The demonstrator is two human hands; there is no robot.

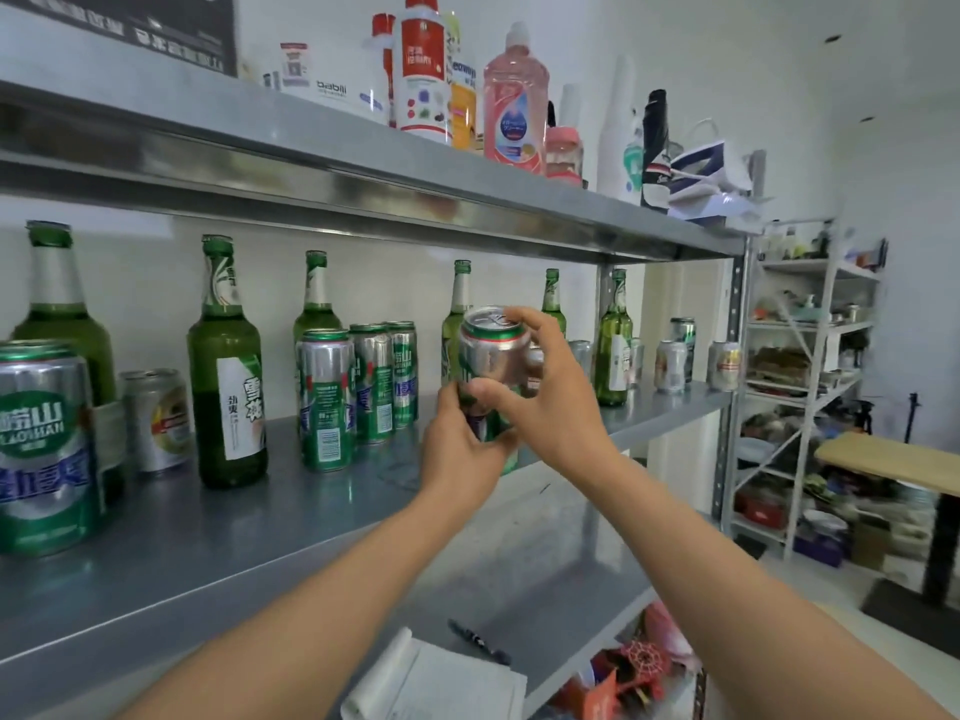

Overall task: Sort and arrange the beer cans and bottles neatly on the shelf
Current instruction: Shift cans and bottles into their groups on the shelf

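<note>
the can (493, 356) between the fingers (535, 330) is silver with a green top band, a thin red stripe and green below. left of the fingers, three cans (371, 381) are silver and green with blue bands; a bottle (227, 366) is green glass with a white label. above the fingers, a pink bottle (514, 96).

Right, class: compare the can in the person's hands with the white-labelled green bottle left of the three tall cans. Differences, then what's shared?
The can is gripped by the left hand and right hand; the bottle stands untouched on the shelf. The can is silver with a red band; the bottle is green glass. The can is a plain cylinder; the bottle narrows to a long neck. Both show green.
</note>
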